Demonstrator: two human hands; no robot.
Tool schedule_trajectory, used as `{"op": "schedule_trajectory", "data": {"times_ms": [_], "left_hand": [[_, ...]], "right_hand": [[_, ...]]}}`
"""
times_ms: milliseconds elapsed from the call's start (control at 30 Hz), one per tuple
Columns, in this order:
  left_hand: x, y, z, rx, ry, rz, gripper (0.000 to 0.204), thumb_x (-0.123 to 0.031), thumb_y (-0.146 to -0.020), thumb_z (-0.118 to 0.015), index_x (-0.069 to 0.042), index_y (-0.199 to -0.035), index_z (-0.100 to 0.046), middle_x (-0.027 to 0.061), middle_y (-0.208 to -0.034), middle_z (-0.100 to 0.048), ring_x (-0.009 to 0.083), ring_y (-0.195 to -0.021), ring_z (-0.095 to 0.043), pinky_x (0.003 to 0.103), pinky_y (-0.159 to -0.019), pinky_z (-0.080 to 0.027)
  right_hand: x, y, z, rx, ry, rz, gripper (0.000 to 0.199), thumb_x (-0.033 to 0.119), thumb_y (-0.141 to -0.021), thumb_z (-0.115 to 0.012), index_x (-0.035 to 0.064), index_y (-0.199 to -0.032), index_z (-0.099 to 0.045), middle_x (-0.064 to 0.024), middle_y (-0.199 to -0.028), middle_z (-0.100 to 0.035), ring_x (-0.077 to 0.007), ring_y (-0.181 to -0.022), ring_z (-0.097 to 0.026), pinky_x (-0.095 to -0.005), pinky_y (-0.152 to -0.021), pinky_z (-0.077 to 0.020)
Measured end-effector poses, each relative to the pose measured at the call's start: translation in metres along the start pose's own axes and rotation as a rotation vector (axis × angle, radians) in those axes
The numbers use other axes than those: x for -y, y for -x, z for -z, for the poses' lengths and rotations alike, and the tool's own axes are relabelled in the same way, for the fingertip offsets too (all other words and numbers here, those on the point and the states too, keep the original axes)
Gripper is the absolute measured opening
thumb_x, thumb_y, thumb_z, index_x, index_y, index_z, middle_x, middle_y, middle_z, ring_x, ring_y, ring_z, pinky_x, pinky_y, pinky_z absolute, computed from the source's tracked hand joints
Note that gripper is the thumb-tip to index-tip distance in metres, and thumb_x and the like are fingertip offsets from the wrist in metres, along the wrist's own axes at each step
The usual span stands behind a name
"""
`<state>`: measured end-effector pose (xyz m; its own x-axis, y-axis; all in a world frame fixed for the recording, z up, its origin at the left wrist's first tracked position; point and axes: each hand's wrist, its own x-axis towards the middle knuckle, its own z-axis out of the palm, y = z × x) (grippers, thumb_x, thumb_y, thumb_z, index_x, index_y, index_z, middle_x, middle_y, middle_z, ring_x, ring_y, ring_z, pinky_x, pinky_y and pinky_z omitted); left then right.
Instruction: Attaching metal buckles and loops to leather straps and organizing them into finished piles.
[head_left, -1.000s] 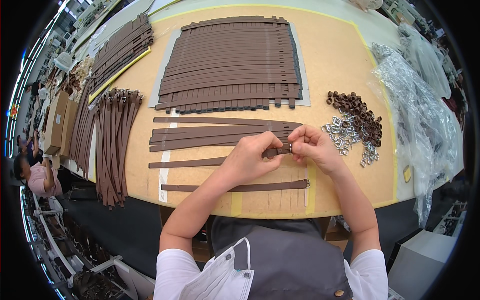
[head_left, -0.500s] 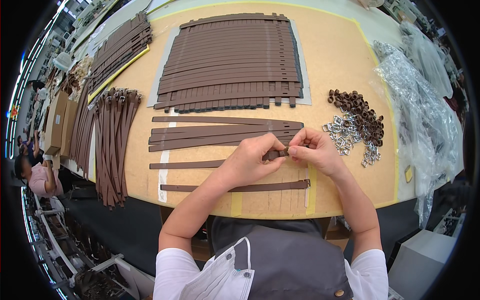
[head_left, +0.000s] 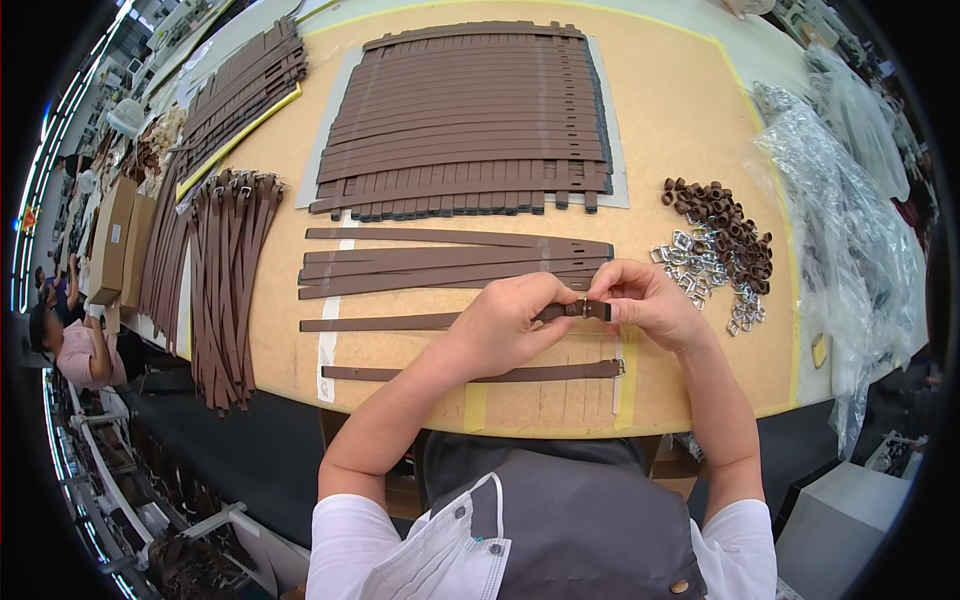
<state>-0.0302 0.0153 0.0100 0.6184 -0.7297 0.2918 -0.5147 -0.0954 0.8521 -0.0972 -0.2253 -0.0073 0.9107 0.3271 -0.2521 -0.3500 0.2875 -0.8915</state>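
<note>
A brown leather strap (head_left: 400, 323) lies across the table, its right end lifted between my hands. My left hand (head_left: 507, 322) is closed around the strap just left of a small metal buckle (head_left: 586, 305), with a brown loop beside it. My right hand (head_left: 655, 306) pinches the dark strap end at the buckle; its fingertips partly cover the metal. Nearer me lies another strap (head_left: 500, 374) with a buckle at its right end. Beyond my hands, several plain straps (head_left: 400, 268) lie side by side, their right ends partly behind my fingers.
A wide stack of straps (head_left: 455, 110) lies on a grey board at the back. Brown loops (head_left: 725, 225) and loose metal buckles (head_left: 690, 265) are heaped at right, beside clear plastic bags (head_left: 850, 210). Buckled straps (head_left: 232, 290) hang over the left edge. A person (head_left: 85, 355) stands far left.
My hands have shifted slightly right. The buckle and strap end now show between my fingers, where they were mostly covered before.
</note>
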Motion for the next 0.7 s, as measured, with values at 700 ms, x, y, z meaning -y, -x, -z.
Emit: {"op": "schedule_trajectory", "data": {"times_ms": [700], "left_hand": [[-0.002, 0.001, -0.001, 0.102, 0.023, 0.138, 0.024, -0.007, -0.081, -0.075, -0.002, -0.097, -0.059, 0.0142, -0.086, -0.069, 0.0281, -0.078, -0.071, 0.036, -0.067, -0.057]], "right_hand": [[0.012, 0.0, -0.027, -0.133, 0.167, -0.185, 0.014, 0.016, -0.089, -0.073, 0.0037, -0.09, -0.067, 0.0022, -0.078, -0.066, -0.0033, -0.062, -0.061, -0.0193, -0.053, -0.0497]]}}
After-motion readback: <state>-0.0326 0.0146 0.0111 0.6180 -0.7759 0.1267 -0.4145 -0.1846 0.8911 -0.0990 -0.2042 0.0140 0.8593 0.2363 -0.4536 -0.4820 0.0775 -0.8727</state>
